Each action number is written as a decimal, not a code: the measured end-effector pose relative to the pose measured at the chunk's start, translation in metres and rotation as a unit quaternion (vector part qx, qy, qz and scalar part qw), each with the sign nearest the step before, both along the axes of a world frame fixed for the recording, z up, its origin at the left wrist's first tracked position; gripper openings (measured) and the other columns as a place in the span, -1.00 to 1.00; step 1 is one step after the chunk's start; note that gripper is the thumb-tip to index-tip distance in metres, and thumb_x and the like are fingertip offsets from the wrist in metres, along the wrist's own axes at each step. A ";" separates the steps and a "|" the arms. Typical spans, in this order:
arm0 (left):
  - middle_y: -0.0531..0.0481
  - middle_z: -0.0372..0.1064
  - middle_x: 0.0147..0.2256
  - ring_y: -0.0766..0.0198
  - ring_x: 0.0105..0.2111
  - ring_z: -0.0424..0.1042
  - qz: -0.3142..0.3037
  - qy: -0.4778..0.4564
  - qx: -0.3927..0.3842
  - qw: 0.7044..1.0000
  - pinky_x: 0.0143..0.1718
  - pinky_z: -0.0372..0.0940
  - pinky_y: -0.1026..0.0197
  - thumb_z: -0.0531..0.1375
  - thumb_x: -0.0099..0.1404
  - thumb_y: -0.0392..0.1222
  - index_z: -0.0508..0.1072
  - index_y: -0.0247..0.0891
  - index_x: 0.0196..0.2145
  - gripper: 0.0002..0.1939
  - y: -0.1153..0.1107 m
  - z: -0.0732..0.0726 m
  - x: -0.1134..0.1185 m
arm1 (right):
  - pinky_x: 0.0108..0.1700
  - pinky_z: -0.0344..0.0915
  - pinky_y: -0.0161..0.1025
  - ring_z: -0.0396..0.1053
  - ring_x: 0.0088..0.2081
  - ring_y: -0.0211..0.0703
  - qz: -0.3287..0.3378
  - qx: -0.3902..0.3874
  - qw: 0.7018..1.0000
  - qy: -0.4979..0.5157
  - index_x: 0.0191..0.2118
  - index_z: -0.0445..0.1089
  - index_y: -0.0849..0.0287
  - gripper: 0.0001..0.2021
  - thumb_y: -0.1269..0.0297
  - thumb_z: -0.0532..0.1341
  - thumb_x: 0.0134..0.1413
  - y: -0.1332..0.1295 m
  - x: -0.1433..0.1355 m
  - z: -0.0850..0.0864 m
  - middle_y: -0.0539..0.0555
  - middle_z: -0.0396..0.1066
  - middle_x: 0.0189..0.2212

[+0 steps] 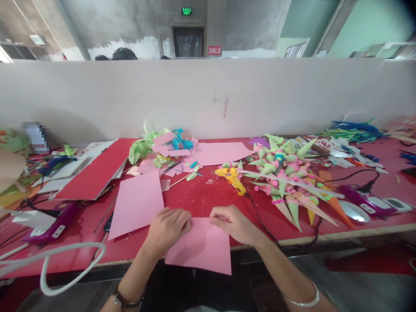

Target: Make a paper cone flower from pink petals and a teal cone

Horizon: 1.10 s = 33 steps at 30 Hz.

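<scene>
A sheet of pink paper [203,249] hangs partly over the front edge of the red table. My left hand [170,227] is closed on its upper left part, fingers curled. At its upper right corner my right hand [232,223] pinches the paper between thumb and fingers. A second pink sheet [138,201] lies flat to the left of my left hand. Beyond my right hand rests a yellow hot glue gun [232,178], its clear glue stick poking out the back. The fingertips of my left hand are partly hidden.
Green and pink paper cones [286,169] pile up at the right. Purple power strips [365,199] [53,229] sit on both sides. Paper scraps [172,151] and a red board [94,171] lie behind. A white partition [195,99] closes off the back; a white looped tube [73,247] juts in lower left.
</scene>
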<state>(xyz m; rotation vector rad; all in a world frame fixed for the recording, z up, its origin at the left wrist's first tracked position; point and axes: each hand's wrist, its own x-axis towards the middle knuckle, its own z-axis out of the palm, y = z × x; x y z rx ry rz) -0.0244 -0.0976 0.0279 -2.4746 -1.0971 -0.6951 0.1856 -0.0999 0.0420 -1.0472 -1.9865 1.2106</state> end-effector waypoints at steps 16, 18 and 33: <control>0.00 0.36 -0.46 0.35 -0.48 0.32 0.039 -0.249 -0.283 0.925 -0.43 0.21 0.34 -0.04 0.24 -0.18 0.33 -0.29 -0.35 -0.80 -0.005 -0.005 -0.022 | -0.43 0.11 -0.43 0.23 -0.47 -0.32 -0.023 0.036 0.999 -0.034 -0.47 0.33 0.23 -0.82 0.30 0.07 0.06 0.003 0.016 -0.002 -0.05 0.30 -0.55; 0.02 0.34 -0.53 0.36 -0.52 0.30 0.034 -0.223 -0.319 0.921 -0.48 0.18 0.35 -0.02 0.23 -0.16 0.33 -0.29 -0.50 -0.76 -0.005 -0.005 -0.018 | -0.39 0.14 -0.42 0.28 -0.43 -0.30 -0.013 0.047 0.998 -0.045 -0.45 0.35 0.22 -0.83 0.32 0.07 0.06 0.003 0.014 -0.001 -0.03 0.35 -0.51; 0.13 0.10 -0.71 0.44 -0.67 0.11 0.027 -0.155 -0.309 0.938 -0.63 -0.02 0.38 0.00 0.22 -0.13 0.25 -0.31 -0.67 -0.65 -0.009 -0.011 0.007 | -0.44 -0.03 -0.38 0.00 -0.59 -0.36 -0.019 0.283 0.942 -0.180 -0.66 0.11 0.19 -0.83 0.51 0.07 -0.18 0.001 -0.034 -0.008 -0.11 0.10 -0.70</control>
